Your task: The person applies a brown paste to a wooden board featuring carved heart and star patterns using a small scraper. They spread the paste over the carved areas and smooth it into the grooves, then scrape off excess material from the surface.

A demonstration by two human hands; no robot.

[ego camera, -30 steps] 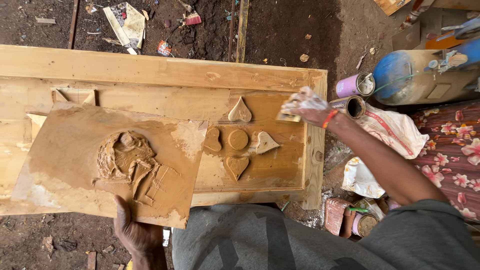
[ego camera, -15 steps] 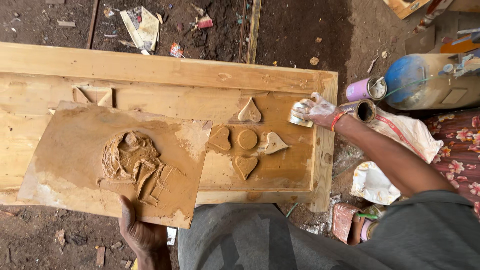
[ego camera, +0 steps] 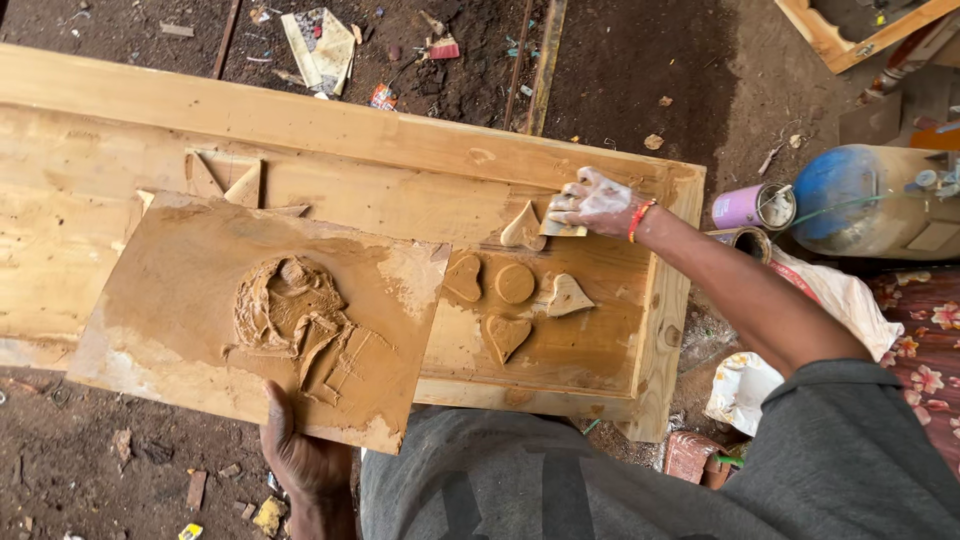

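While right hand point(ego camera: 592, 203) scrapes, 2 cans point(ego camera: 757, 208) stand beside door point(ego camera: 330, 130).

Floor here is just bare dark packed dirt point(ego camera: 620, 70) littered with scraps of torn paper point(ego camera: 322, 45), wood chips and bits of coloured trash at the far side. Over on the right there's a blue and tan plastic drum point(ego camera: 860, 200) lying on its side, a small purple tin can point(ego camera: 755, 207), crumpled white plastic bags point(ego camera: 830, 300) and a red floral cloth point(ego camera: 925, 340). Soft, even daylight, no hard shadows.
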